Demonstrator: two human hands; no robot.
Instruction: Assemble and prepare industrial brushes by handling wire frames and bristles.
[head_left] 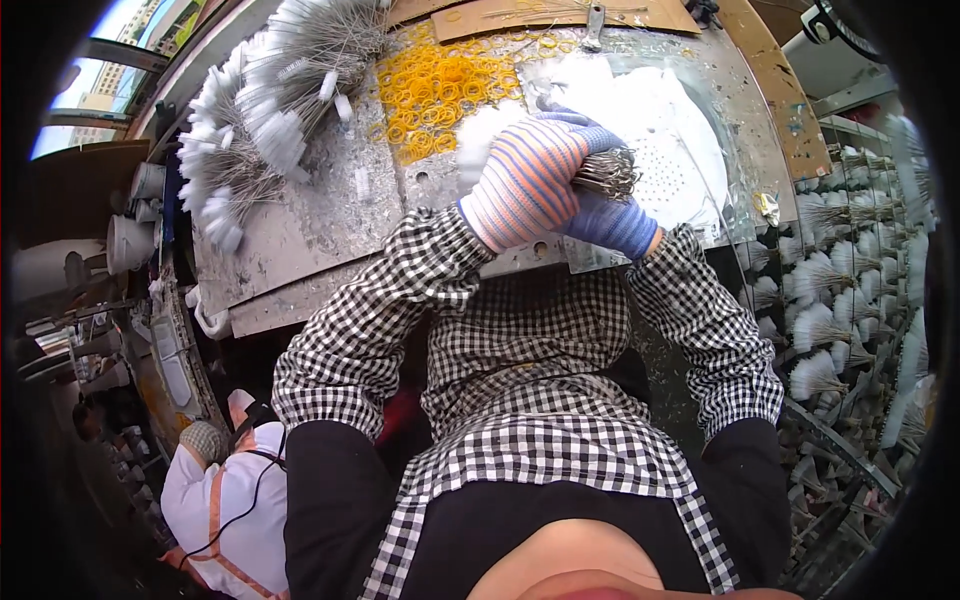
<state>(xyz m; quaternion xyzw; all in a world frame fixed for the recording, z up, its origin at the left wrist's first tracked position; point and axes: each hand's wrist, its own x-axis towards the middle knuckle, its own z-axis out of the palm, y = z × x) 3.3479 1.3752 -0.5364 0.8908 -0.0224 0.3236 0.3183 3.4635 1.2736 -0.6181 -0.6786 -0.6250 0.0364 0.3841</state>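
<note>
Wire bundle [605, 172], thin metal stems packed tight, sits centre-right in the upper half of the frame, held between both my hands over a white perforated disc [690, 150] on the bench.

Left hand [525, 180], in a striped orange/pink knit glove, is curled round the bundle's left side, fingers wrapped over it, back of hand facing the cam. Right hand [610, 215], blue glove, is mostly tucked behind and under the left one; its fingers are closed on the bundle from below, though I can't see the fingertips themselves. Both hands touch each other & the wires.

Bench top [330, 215] is grey metal sheet, scuffed. Upper centre of frame: a heap of yellow rubber bands [440, 85], just beside the left hand, not touching it. Upper left: a big pile of white-tipped wire stems [260, 110], fanned out, well apart from the hands. Right edge of frame: rows of white feather-like tufts [835, 300] standing in a rack.

Checked sleeves [390, 310] run up from the lower half of the frame to both gloves. Lower left: another person in a white top [225, 500], well apart from my hands.
</note>
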